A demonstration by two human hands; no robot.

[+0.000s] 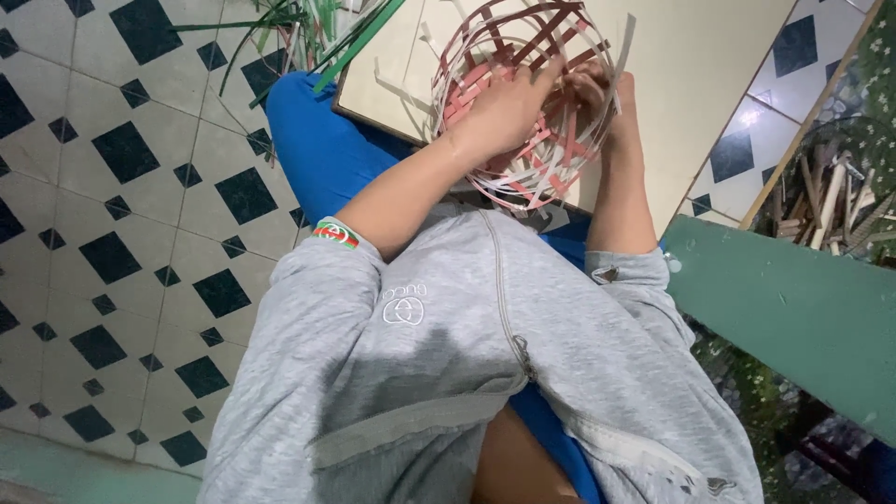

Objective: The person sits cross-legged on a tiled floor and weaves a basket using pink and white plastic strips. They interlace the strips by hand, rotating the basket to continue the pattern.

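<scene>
I see a tiled floor point(121, 187) with dark diamonds on the left, loose green strips point(280, 28) at upper centre, a green bench point(793, 308) at right, and stacked sticks point(831, 205) beyond it.

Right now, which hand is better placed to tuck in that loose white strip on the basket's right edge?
Probably the right hand: it sits inside the basket beside the white strip. The left hand lies flat across the basket's outer near side, farther from the strip.

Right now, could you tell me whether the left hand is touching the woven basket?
Touching. The head view shows the left hand lying flat on the red and white woven basket, its fingers pressed against the strips.
</scene>
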